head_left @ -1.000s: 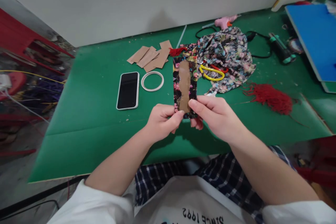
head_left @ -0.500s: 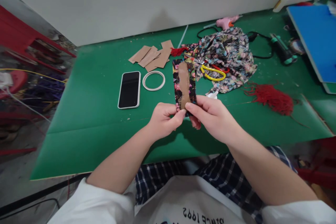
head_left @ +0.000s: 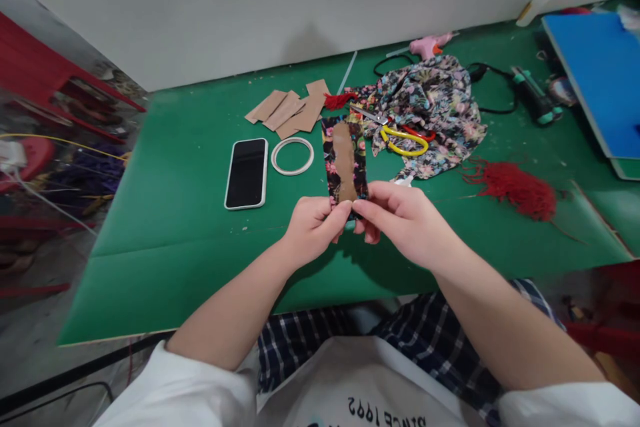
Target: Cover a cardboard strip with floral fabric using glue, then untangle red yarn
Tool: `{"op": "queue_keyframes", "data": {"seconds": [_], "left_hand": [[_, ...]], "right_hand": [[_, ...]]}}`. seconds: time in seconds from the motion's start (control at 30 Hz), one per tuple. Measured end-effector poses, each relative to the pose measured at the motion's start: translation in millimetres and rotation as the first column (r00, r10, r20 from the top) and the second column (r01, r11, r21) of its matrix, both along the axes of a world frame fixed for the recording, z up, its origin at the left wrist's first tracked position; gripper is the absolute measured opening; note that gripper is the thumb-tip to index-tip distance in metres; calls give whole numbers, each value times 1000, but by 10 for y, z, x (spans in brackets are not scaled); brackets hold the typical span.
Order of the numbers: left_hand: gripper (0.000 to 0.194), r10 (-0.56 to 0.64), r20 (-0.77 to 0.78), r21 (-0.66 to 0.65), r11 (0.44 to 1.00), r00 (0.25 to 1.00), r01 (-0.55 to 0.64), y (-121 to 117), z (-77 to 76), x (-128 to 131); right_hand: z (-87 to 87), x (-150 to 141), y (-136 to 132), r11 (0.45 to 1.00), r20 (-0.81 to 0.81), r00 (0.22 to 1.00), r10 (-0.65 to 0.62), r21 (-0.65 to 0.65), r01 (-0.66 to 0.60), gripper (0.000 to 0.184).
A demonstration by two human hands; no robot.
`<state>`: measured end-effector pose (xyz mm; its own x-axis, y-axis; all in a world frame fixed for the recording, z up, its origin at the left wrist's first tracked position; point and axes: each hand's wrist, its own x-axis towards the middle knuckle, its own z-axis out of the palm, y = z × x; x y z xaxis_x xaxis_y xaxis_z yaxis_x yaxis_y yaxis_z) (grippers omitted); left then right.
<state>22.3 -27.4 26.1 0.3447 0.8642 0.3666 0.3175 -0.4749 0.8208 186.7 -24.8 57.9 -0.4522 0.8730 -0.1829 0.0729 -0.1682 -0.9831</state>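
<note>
Between my two hands is a cardboard strip (head_left: 343,160) with dark floral fabric (head_left: 331,170) folded over its edges, brown card showing down the middle. My left hand (head_left: 315,228) pinches the near left corner, thumb on top. My right hand (head_left: 403,220) grips the near right corner, its thumb tip close to the left one. The piece is held above the table, its far end pointing away from me. Fingers underneath are partly hidden. Beyond it lie yellow-handled scissors (head_left: 406,143) on a crumpled floral cloth (head_left: 430,97).
On the green table (head_left: 190,240) lie a phone (head_left: 247,173), a tape ring (head_left: 277,169), cut cardboard pieces (head_left: 285,110) and a red tassel (head_left: 337,101). Red threads (head_left: 520,190), a pink glue gun (head_left: 429,47), a black-and-green tool (head_left: 537,97) and a blue board (head_left: 600,80) are to the right.
The fabric-covered strip has shifted slightly left and down in view. My right thumb has slid toward the near edge, closer to my left thumb. Both hands keep their hold.
</note>
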Motion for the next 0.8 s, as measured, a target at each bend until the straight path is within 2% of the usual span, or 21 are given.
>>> {"op": "queue_keyframes", "data": {"seconds": [0.17, 0.37, 0.57, 0.63, 0.7, 0.8], "left_hand": [[51, -7, -4, 43, 999, 1000, 8, 10, 9, -12], [55, 4, 28, -16, 1000, 1000, -4, 9, 9, -14], [54, 45, -32, 56, 998, 999, -43, 4, 10, -7], [56, 51, -18, 8, 999, 999, -51, -4, -2, -12], [59, 43, 30, -98, 994, 999, -40, -9, -30, -24], [68, -22, 153, -231, 971, 988, 57, -4, -82, -50]], "right_hand": [[-10, -7, -16, 1000, -17, 1000, -13, -23, 12, 23], [-25, -8, -1, 995, -65, 998, 9, -98, -15, 25], [-18, -57, -34, 996, 31, 995, -92, -19, 93, 25], [-13, -64, -44, 996, 34, 996, -88, -14, 89, 24], [-7, -67, -45, 996, 11, 997, -83, -24, 83, 22], [1, -59, -32, 994, -19, 995, -102, -46, 101, 17]]}}
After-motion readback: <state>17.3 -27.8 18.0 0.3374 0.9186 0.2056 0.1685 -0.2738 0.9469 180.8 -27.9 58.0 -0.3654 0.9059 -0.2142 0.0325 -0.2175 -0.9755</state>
